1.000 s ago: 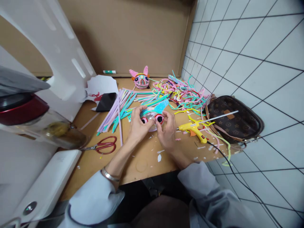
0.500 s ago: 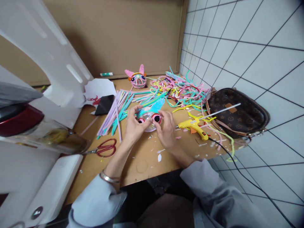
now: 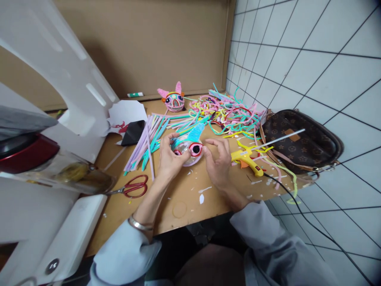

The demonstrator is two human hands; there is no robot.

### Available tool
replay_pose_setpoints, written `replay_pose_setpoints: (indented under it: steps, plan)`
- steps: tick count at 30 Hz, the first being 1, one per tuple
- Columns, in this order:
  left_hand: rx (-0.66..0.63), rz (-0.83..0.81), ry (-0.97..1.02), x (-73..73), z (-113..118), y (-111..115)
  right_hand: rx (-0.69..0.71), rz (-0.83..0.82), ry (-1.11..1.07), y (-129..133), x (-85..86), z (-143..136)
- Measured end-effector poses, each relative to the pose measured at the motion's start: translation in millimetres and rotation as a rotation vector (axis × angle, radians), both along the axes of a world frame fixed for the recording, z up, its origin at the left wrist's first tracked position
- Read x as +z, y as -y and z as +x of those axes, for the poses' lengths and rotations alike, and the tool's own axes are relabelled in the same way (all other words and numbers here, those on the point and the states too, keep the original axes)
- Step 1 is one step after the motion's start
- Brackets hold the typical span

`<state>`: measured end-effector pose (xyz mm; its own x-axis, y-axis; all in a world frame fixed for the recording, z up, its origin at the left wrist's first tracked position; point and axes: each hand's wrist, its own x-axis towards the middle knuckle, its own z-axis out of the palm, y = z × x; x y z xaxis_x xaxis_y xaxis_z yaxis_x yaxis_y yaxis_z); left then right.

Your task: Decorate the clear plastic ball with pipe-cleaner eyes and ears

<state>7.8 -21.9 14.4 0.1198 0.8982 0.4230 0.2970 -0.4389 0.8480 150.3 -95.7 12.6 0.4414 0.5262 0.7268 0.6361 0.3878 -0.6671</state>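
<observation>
A clear round ball trimmed with pipe cleaners (image 3: 193, 159) is between my hands, low over the table. It carries a blue fuzzy ear (image 3: 195, 132) on top and a black eye ringed in pink and red (image 3: 195, 149); a second ringed eye is partly covered by my fingers. My left hand (image 3: 171, 161) grips the ball from the left, thumb across its front. My right hand (image 3: 218, 165) is just right of the ringed eye, fingers apart and holding nothing. A yellow glue gun (image 3: 248, 161) with a glue stick lies beyond it.
Straight pipe cleaners (image 3: 145, 143) lie left of the ball, a tangled heap (image 3: 229, 111) behind. A finished-looking pink-eared ball (image 3: 174, 101) stands at the back. Red-handled scissors (image 3: 135, 186), a black phone (image 3: 133, 133) and a brown handbag (image 3: 300, 143) surround the work area.
My right hand has drawn away to the right from the ringed eye and its fingers have opened. My left hand still holds the ball. The view has shifted slightly.
</observation>
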Motion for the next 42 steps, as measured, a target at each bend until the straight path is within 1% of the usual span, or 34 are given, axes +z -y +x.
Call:
replay_pose_setpoints:
  steps: [3,9,12,14,18,22,26,32,37,40,42]
  plan:
    - [-0.003,0.001,-0.012,0.1,-0.5,-0.1,-0.006,-0.010,-0.011,-0.5,-1.6,2.4]
    - [0.019,0.001,-0.014,-3.3,-1.9,-1.2,0.002,-0.154,0.022,-3.7,-6.7,2.7]
    - [0.009,0.000,-0.003,-3.8,-2.7,-1.4,0.026,-0.191,-0.040,-3.7,-5.6,4.5]
    - [0.002,-0.002,-0.005,-2.6,-3.2,-0.8,0.022,-0.189,-0.127,-4.0,-4.5,6.2]
    - [0.000,-0.018,-0.014,1.3,-3.6,0.8,-0.032,-0.141,-0.284,-6.9,-3.7,8.2]
    - [-0.006,-0.024,-0.011,2.5,-3.4,1.9,0.010,-0.109,-0.341,-9.8,-4.9,6.7]
    - [0.007,-0.030,-0.016,1.1,-3.6,2.0,0.053,-0.124,-0.322,-12.5,-10.2,8.1]
    - [0.020,-0.030,0.001,1.3,-4.3,1.7,0.078,-0.274,-0.330,-19.9,-21.3,17.1]
    - [0.043,-0.062,0.001,4.0,-3.6,3.5,0.052,-0.298,-0.200,-18.5,-21.8,15.1]
    - [0.042,-0.041,-0.006,4.1,-2.7,4.4,0.090,-0.310,-0.128,-17.4,-21.9,12.0]
    - [0.033,-0.029,-0.011,3.0,-2.3,4.0,0.109,-0.319,-0.123,-17.7,-22.6,10.8]
